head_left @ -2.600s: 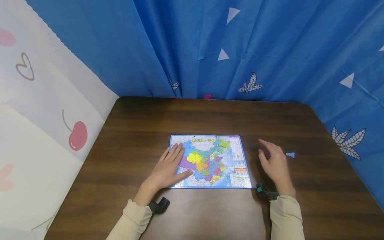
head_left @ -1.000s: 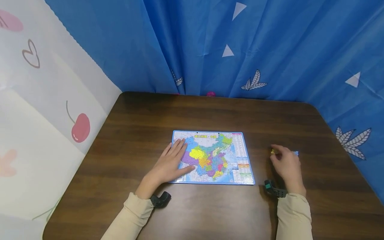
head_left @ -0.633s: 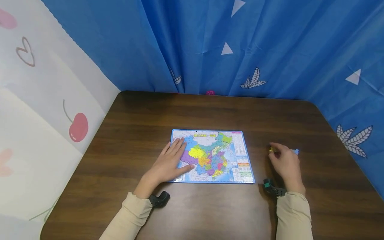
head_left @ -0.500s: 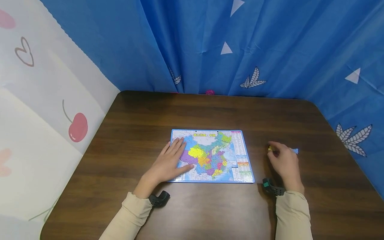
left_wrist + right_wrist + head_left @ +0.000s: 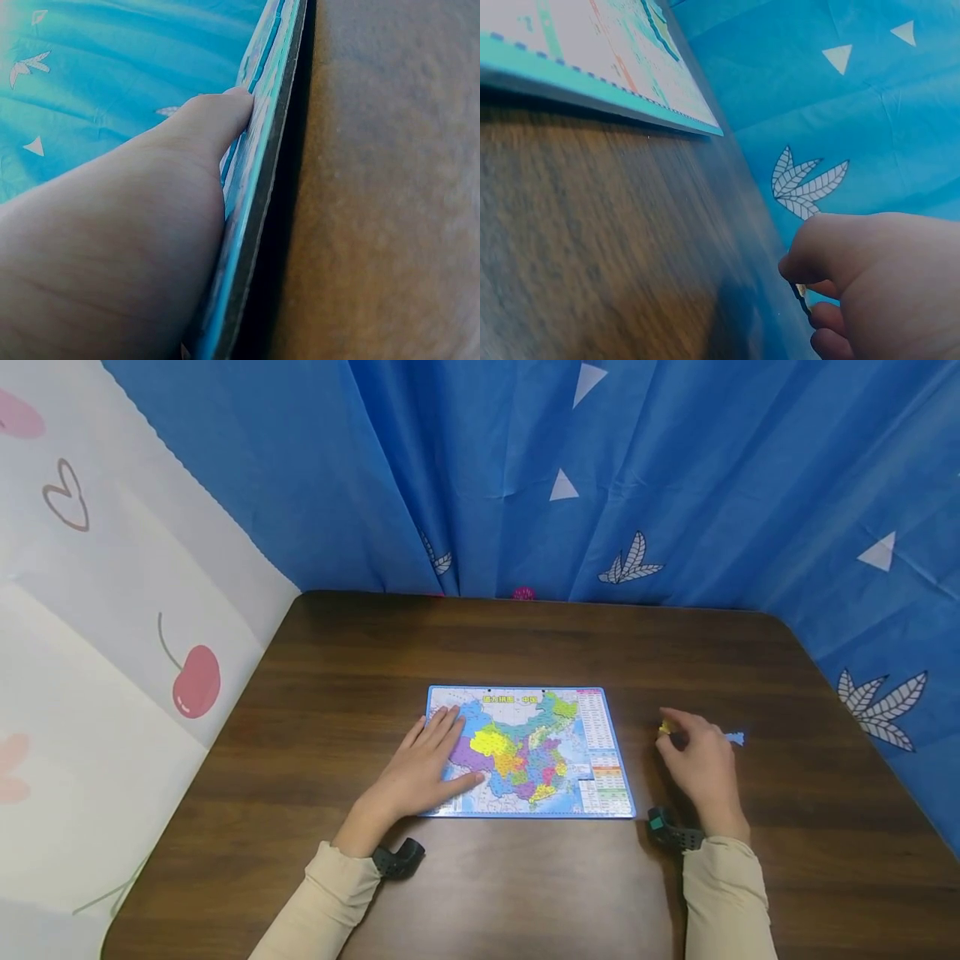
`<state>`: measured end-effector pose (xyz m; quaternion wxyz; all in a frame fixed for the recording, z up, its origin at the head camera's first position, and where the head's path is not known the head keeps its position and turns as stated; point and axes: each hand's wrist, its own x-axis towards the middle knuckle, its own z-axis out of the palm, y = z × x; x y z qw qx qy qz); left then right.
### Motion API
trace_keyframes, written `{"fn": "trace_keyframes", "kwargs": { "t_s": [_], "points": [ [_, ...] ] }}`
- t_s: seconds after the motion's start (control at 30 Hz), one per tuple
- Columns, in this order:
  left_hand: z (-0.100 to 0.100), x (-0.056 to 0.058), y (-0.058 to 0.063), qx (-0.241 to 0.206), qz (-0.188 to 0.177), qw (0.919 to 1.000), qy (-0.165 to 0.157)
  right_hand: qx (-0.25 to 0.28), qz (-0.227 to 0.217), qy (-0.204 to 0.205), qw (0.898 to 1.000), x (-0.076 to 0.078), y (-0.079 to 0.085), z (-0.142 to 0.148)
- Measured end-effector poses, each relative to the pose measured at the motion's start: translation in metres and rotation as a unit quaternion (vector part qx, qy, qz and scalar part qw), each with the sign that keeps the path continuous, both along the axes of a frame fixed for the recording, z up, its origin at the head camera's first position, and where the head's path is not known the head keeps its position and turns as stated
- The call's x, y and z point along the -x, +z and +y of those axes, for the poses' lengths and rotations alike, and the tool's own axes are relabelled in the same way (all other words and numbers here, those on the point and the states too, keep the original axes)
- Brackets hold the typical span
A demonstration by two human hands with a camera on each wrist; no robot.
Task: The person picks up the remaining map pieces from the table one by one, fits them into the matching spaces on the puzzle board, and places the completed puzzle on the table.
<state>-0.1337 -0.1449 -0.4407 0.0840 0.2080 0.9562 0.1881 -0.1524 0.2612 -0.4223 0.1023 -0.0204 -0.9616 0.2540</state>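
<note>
A map puzzle board (image 5: 606, 752) with a blue border lies flat on the table. My left hand (image 5: 416, 777) rests on its left part, fingers straight and spread, covering some of the map. In the left wrist view the thumb (image 5: 217, 116) lies on the board's surface near the edge. Right of the board, my right hand (image 5: 701, 768) pinches a small yellow puzzle piece (image 5: 664, 727) between thumb and fingers. The right wrist view shows this piece (image 5: 802, 295) almost edge-on, mostly hidden by the fingers. A light blue puzzle piece (image 5: 736, 738) lies just beyond that hand.
The dark wooden table (image 5: 360, 643) runs back to a blue curtain (image 5: 495, 527). A white printed cloth (image 5: 112, 610) hangs along the left side. Dark wrist-worn devices sit on both wrists, the right one (image 5: 671, 831) close to the board's lower right corner.
My right hand reached rightward, took hold of the yellow puzzle piece near the light blue one, and has since shifted slightly left with it. My left hand has stayed on the board.
</note>
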Motion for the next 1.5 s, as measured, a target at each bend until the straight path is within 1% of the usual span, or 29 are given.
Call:
{"fn": "trace_keyframes", "kwargs": {
  "t_s": [0.2,0.3,0.57,0.7,0.83,1.1,1.3,1.5],
  "points": [
    [0.001,-0.001,0.000,-0.003,-0.001,1.0000,0.002,0.007,-0.005,-0.004,1.000,0.000,0.000,-0.004],
    [0.001,-0.002,0.000,-0.004,-0.002,1.0000,0.003,0.011,0.000,-0.001,1.000,0.000,0.001,-0.005],
    [0.001,-0.001,0.001,-0.006,-0.001,1.0000,0.004,0.015,0.046,0.014,0.999,0.002,-0.002,-0.010],
    [0.001,-0.001,0.001,-0.007,-0.002,1.0000,0.004,0.021,0.056,0.023,0.998,0.002,-0.002,-0.013],
    [0.001,-0.001,0.001,-0.006,-0.002,1.0000,0.005,0.024,0.058,0.031,0.998,0.002,-0.002,-0.016],
    [0.001,-0.002,0.002,-0.013,-0.003,0.9999,0.003,0.030,0.041,0.043,0.998,0.001,0.001,-0.023],
    [0.000,-0.001,0.003,-0.010,-0.003,0.9999,0.003,0.041,0.053,0.062,0.996,0.001,0.003,-0.030],
    [0.000,-0.001,0.002,-0.004,-0.005,1.0000,0.003,0.047,0.066,0.073,0.994,0.001,0.003,-0.035]
  ]
}}
